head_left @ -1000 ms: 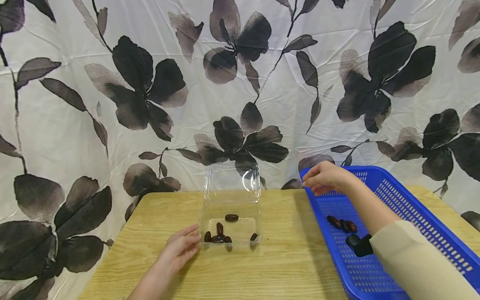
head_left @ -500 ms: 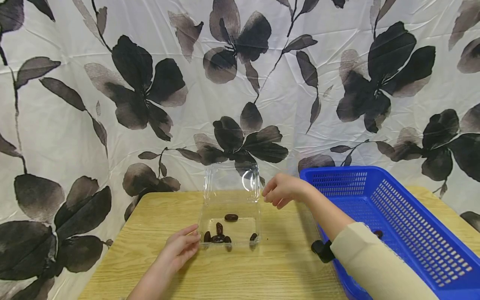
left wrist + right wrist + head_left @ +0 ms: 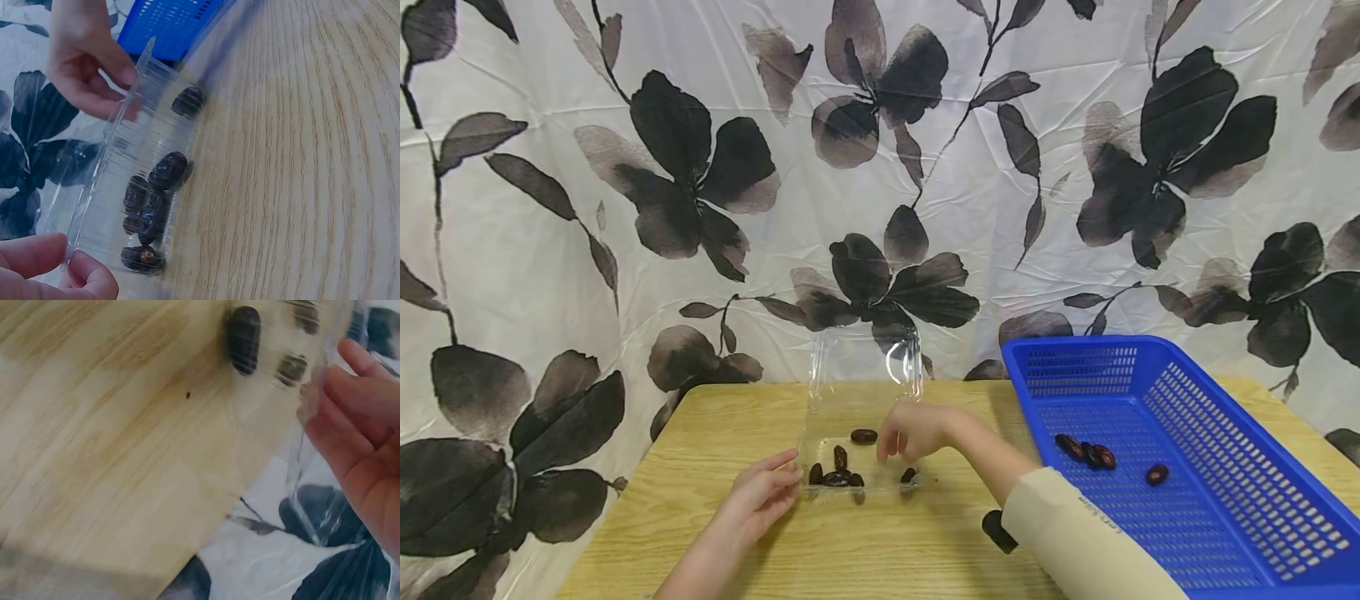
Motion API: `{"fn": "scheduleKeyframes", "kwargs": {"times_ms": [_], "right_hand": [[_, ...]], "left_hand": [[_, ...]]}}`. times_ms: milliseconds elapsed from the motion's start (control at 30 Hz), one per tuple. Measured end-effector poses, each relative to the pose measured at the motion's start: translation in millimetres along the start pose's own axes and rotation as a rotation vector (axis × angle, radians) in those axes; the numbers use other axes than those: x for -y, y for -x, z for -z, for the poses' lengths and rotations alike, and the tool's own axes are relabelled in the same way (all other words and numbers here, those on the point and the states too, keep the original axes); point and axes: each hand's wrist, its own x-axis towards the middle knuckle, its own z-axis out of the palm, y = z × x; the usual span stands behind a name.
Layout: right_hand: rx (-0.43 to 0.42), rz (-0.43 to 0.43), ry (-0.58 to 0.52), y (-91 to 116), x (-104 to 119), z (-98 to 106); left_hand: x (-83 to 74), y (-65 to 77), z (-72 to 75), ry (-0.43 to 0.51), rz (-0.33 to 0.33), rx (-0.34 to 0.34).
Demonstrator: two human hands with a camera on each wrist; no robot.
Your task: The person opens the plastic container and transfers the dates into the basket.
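A clear plastic clamshell box (image 3: 817,446) stands with its lid up on the wooden table, several dark dates (image 3: 840,457) inside. My left hand (image 3: 765,492) pinches the box's left rim between thumb and finger; the left wrist view shows this grip at a corner. My right hand (image 3: 917,432) reaches in over the box's right side, fingers bent and pointing down, near the date (image 3: 864,436) at the back. In the left wrist view its fingertips overlap the clear wall. I cannot tell whether a date is between them.
A blue perforated basket (image 3: 1206,508) stands on the right, holding several dates (image 3: 1090,452) and a separate date (image 3: 1157,474). The wooden table (image 3: 880,550) ends at a floral curtain (image 3: 760,50). A dark device (image 3: 999,531) sits at the right wrist.
My right hand has moved left from the basket's far left corner, past the box's right edge, and down into the box. The left hand stays at the rim.
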Motion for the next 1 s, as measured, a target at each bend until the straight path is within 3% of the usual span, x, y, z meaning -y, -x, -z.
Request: {"fn": "scheduleKeyframes", "kwargs": {"times_ms": [233, 333, 500, 700, 1000], "right_hand": [[0.240, -0.200, 0.305, -21.4, 9.2, -12.2], [0.267, -0.246, 0.372, -27.7, 11.5, -18.2], [0.150, -0.276, 0.309, -30.9, 8.1, -28.7], [-0.026, -0.220, 0.151, -31.3, -0.7, -36.7], [-0.119, -0.116, 0.010, -34.5, -5.7, -39.3]], "left_hand": [[-1.3, -0.1, -1.6, -0.024, 0.001, -0.012], [-2.1, -0.7, -2.3, -0.035, -0.005, -0.020], [-3.0, -1.4, -2.9, -0.028, -0.001, -0.009], [-3.5, 0.6, -2.4, -0.025, 0.005, -0.013], [-2.3, 0.4, -0.5, -0.015, 0.005, -0.002]]}}
